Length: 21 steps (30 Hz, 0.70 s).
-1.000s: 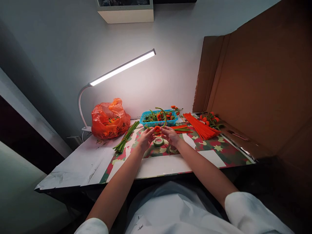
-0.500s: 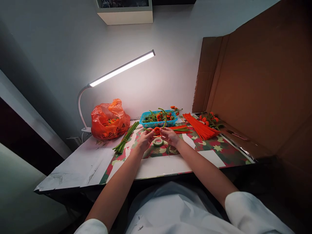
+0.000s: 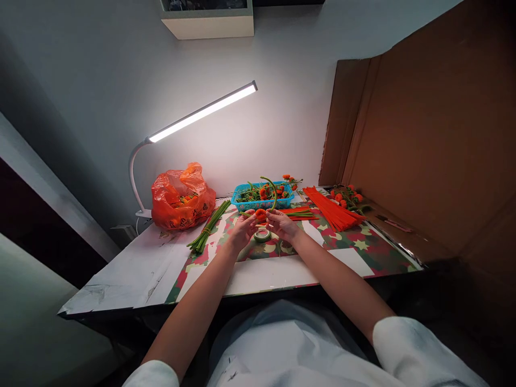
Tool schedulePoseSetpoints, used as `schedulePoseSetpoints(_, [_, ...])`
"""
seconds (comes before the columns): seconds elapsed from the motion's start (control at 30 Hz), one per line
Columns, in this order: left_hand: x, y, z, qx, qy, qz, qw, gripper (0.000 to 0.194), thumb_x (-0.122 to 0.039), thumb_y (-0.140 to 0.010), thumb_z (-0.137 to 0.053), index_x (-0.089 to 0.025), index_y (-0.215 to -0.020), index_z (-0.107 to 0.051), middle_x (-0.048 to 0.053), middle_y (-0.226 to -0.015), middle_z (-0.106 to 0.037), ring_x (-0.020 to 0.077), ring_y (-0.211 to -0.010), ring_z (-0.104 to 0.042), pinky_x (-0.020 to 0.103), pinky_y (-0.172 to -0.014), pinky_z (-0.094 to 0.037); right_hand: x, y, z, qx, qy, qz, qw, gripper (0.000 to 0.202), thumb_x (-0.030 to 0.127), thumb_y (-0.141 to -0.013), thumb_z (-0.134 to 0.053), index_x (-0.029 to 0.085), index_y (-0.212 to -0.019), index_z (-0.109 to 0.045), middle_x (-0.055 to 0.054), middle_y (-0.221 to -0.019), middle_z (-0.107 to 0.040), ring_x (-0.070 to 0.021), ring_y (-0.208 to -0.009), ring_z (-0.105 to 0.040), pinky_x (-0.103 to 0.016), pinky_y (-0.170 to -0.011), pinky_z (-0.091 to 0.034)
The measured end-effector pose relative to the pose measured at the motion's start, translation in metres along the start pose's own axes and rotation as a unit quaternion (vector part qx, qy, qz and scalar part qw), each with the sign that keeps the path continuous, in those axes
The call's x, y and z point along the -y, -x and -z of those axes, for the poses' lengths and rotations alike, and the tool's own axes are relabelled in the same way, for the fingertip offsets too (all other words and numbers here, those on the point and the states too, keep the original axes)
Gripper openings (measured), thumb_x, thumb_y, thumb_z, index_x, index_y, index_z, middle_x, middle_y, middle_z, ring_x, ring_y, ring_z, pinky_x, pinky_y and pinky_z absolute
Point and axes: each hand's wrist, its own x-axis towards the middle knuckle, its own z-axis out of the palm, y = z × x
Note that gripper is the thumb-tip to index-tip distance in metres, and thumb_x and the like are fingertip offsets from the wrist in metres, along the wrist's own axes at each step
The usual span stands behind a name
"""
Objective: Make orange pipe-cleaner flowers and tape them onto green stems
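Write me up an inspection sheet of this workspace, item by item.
Surface: table, white at left, partly under a patterned sheet; tape roll near the front.
Job's things: orange flower head and curved green stem, held up between the hands.
Clutter: blue basket heaped with flowers and stems, orange bag, green stem bundle, red strips.
Grips: left grip closed on the flower head; right grip closed on the stem.
Cables: thin white cable by the lamp base; its far end cannot be seen.
Surroundings: lit lamp, cardboard at right, wall box above; other people: nothing seen.
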Motion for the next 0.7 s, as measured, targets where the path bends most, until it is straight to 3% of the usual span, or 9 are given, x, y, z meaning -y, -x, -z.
schedulePoseSetpoints(0.1, [-0.002,0.001,-0.002,0.012,-0.012,-0.022,1.000,0.033,-0.020,-0.066,-0.077,-0.019,-0.095,-0.060,-0.005,-0.067,-0.063,0.0076,-0.052,-0.058,0.018,-0.050,-0.048,-0.001,-0.002,-0.001,-0.028,0.006,0.014,1.000,0.035,0.024,-0.049,-0.088,0.020,-0.071,-0.062,0.007,-0.062,-0.061,-0.0064,-0.057,-0.051,-0.022,-0.058,-0.041])
schedulePoseSetpoints(0.27, [0.001,-0.001,-0.001,-0.019,-0.065,-0.040,0.997,0.019,-0.025,-0.067,-0.078,-0.017,-0.081,-0.068,0.004,-0.077,-0.071,0.0132,-0.061,-0.065,0.021,-0.053,-0.051,-0.003,-0.004,-0.003,-0.075,0.045,0.064,0.994,0.040,0.032,-0.039,-0.090,0.020,-0.065,-0.063,0.006,-0.060,-0.060,-0.0053,-0.053,-0.047,-0.021,-0.052,-0.036])
schedulePoseSetpoints(0.53, [0.007,-0.009,0.000,-0.150,-0.073,-0.090,0.982,0.021,-0.027,-0.058,-0.083,-0.015,-0.066,-0.067,-0.001,-0.060,-0.067,0.0089,-0.054,-0.062,0.017,-0.051,-0.047,-0.011,-0.006,-0.011,-0.141,0.076,0.138,0.977,0.041,0.040,-0.033,-0.088,0.020,-0.059,-0.064,0.003,-0.060,-0.063,-0.0105,-0.062,-0.055,-0.024,-0.056,-0.039])
schedulePoseSetpoints(0.7, [0.007,-0.012,0.000,-0.178,-0.063,-0.110,0.976,0.026,-0.031,-0.056,-0.083,-0.015,-0.068,-0.067,-0.001,-0.062,-0.066,0.0107,-0.059,-0.064,0.019,-0.055,-0.046,-0.014,-0.008,-0.016,-0.159,0.065,0.153,0.973,0.041,0.040,-0.033,-0.088,0.019,-0.060,-0.065,0.004,-0.059,-0.063,-0.0095,-0.060,-0.054,-0.023,-0.053,-0.038])
